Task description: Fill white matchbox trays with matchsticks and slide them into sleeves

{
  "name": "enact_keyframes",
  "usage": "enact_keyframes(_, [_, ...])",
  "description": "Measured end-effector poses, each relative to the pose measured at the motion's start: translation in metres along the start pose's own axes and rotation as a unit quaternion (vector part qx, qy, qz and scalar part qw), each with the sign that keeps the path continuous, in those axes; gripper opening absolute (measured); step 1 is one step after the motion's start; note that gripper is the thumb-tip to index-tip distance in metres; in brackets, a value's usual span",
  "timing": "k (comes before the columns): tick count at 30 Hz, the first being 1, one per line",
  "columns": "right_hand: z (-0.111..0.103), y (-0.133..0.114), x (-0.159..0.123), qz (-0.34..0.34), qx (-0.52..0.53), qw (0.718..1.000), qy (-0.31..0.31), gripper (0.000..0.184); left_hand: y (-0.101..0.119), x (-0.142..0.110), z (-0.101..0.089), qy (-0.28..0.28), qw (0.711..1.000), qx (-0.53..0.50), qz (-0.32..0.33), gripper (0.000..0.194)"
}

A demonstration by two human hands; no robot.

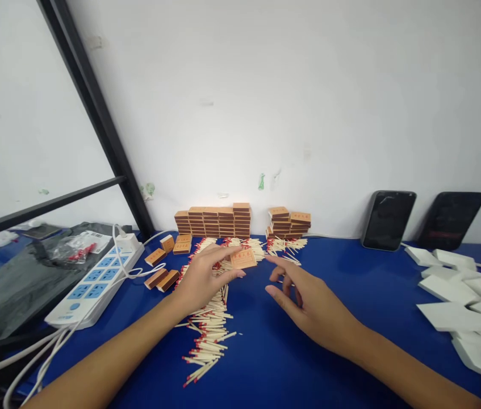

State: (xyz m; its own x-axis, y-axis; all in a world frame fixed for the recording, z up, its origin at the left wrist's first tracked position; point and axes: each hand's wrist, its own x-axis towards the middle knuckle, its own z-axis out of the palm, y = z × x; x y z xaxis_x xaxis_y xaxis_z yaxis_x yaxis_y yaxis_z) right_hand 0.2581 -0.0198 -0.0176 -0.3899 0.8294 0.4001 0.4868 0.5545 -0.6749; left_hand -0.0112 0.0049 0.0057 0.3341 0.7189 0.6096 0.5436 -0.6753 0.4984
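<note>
My left hand [204,278] pinches a small orange-brown matchbox [243,259] between thumb and fingers, holding it just above a long heap of red-tipped matches [210,335] on the blue table [351,295]. My right hand [304,298] hovers to the right of the box, fingers spread and holding nothing. Behind them, against the white wall, stand a wide stack of matchboxes [214,221] and a smaller stack [289,221]. More loose matches [287,247] lie in front of the smaller stack.
A white power strip [95,281] with cables lies at the left beside a grey plastic bag [19,284]. Several loose matchboxes [161,272] sit near it. Two dark phones [388,220] [451,220] lean on the wall. White flat pieces [465,307] are piled at the right.
</note>
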Motion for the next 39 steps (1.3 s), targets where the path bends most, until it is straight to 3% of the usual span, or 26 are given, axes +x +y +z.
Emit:
enact_keyframes(5, [-0.001, 0.018, 0.006, -0.068, -0.117, 0.990, -0.040, 0.033, -0.018, 0.011, -0.021, 0.001, 0.998, 0.070, -0.005, 0.041])
enact_keyframes(14, [0.002, 0.008, 0.004, -0.085, -0.162, 0.979, -0.085, 0.029, -0.086, 0.065, -0.113, 0.092, 0.971, 0.165, -0.147, 0.040])
enact_keyframes(18, [0.000, 0.007, 0.005, -0.076, -0.159, 0.980, -0.097, 0.027, -0.108, 0.076, -0.135, 0.100, 0.958, 0.186, -0.193, 0.043])
enact_keyframes(24, [0.000, 0.011, 0.007, -0.076, -0.147, 0.980, -0.109, 0.023, -0.115, 0.079, -0.131, 0.089, 0.956, 0.171, -0.220, 0.048])
enact_keyframes(32, [-0.001, 0.009, 0.008, -0.061, -0.144, 0.981, -0.116, 0.022, -0.118, 0.085, -0.114, 0.097, 0.957, 0.181, -0.205, 0.042])
enact_keyframes(39, [-0.007, 0.013, 0.010, -0.068, -0.135, 0.980, -0.128, 0.021, -0.087, 0.059, -0.109, 0.068, 0.951, 0.268, -0.137, 0.046])
